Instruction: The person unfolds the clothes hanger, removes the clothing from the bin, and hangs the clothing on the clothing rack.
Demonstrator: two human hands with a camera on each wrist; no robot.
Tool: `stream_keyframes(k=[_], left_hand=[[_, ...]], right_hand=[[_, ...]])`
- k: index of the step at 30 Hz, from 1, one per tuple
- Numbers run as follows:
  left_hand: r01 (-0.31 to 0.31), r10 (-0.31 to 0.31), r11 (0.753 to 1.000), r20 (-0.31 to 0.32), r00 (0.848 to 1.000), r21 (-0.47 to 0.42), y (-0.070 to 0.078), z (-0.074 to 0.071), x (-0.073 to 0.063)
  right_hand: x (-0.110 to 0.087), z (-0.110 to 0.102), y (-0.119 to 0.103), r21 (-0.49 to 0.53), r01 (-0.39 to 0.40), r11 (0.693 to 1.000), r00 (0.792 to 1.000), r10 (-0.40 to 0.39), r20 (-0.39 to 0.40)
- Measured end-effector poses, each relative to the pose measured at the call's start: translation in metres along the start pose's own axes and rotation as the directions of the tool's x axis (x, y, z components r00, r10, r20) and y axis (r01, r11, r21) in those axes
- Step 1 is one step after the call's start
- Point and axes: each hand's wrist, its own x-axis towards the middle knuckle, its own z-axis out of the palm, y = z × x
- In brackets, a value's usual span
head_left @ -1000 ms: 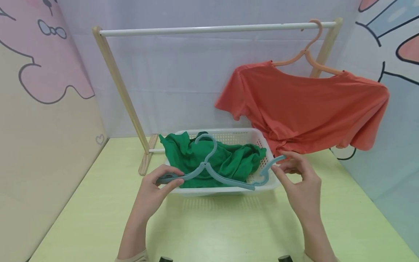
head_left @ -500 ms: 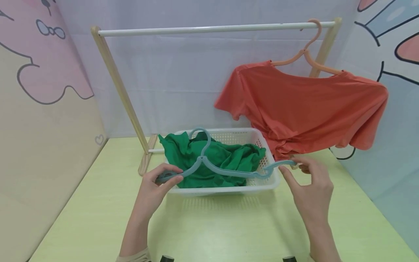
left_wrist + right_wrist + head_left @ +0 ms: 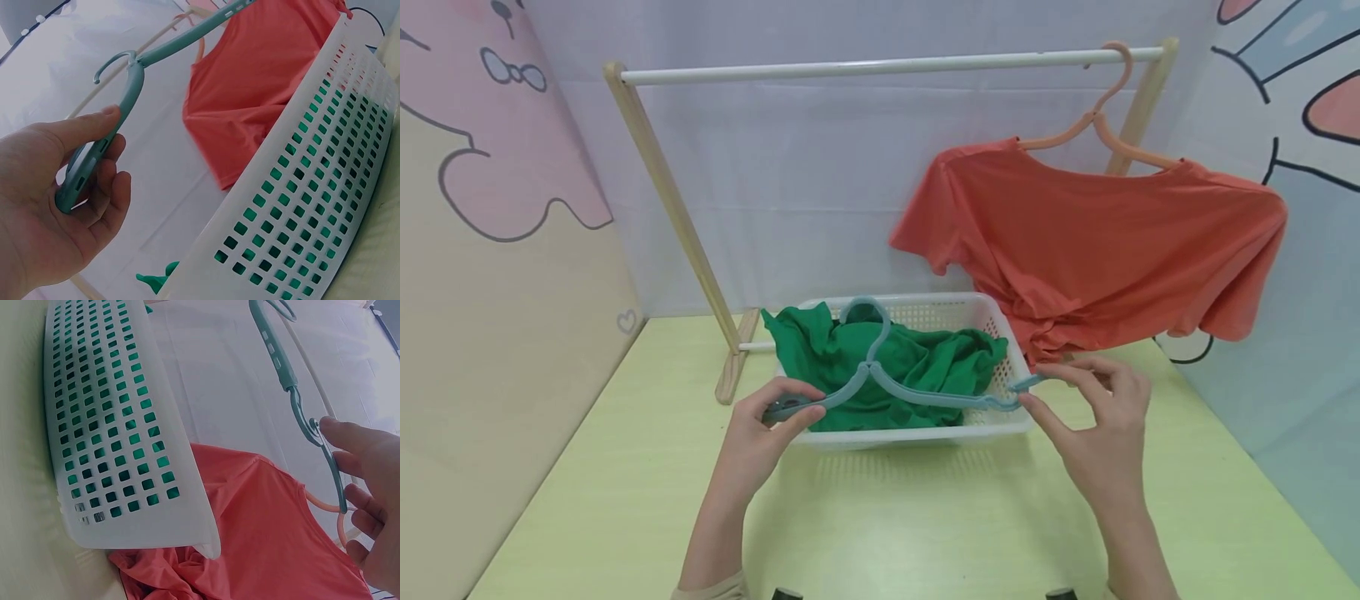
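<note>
A blue-green plastic clothes hanger [image 3: 925, 397] is held level above the front of a white basket, its hook pointing up. My left hand [image 3: 758, 442] pinches its left end between thumb and fingers. At the other end, my right hand [image 3: 1097, 433] holds the hanger's narrow jointed tip piece; in the right wrist view the thumb presses by its round pivot [image 3: 314, 424]. That tip folds back near the fingers. Behind the hanger a crumpled green cloth [image 3: 947, 367] lies in the basket [image 3: 917, 434], spilling over the left rim.
A wooden rack with a white bar [image 3: 850, 68] stands behind the basket. On its right side a red T-shirt [image 3: 1097, 242] hangs from an orange hanger [image 3: 1063, 137], its hem down by my right hand. Pale yellow table [image 3: 910, 517] lies in front; printed walls stand on both sides.
The hanger's right tip piece first swung outward as my right hand moved right, then shifted back left and folded in. The hook tipped back, then slightly forward. My left hand kept its grip.
</note>
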Motion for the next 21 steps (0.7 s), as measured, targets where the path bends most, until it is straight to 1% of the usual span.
stream_keyframes(k=[3, 6, 10, 13, 18, 21], left_hand=[[-0.001, 0.001, 1.000, -0.005, 1.000, 0.004, 0.0000, 0.0001, -0.0002], [-0.003, 0.003, 1.000, -0.011, 1.000, 0.003, 0.0002, 0.0001, -0.0004], [-0.007, 0.007, 1.000, -0.014, 1.000, -0.003, 0.0003, 0.0002, -0.0002], [0.002, -0.002, 1.000, -0.024, 1.000, -0.018, 0.0001, 0.0001, 0.0003], [0.035, -0.037, 0.998, -0.045, 0.998, -0.045, -0.0011, -0.0005, 0.0006], [0.045, -0.048, 0.998, -0.051, 0.998, -0.053, -0.0019, -0.0011, 0.0008]], right_hand=[[-0.0004, 0.0011, -0.0004, -0.014, -0.012, 1.000, 1.000, 0.012, 0.015], [-0.0014, 0.0021, -0.0013, -0.040, -0.043, 0.998, 0.998, 0.044, 0.035], [-0.0030, 0.0040, -0.0019, -0.041, -0.070, 0.997, 0.997, 0.071, 0.021], [-0.0035, 0.0048, -0.0024, -0.030, -0.091, 0.995, 0.996, 0.091, 0.011], [-0.0043, 0.0047, -0.0039, -0.039, -0.186, 0.982, 0.981, 0.188, 0.046], [-0.0046, 0.0050, -0.0043, -0.043, -0.213, 0.976, 0.974, 0.215, 0.069]])
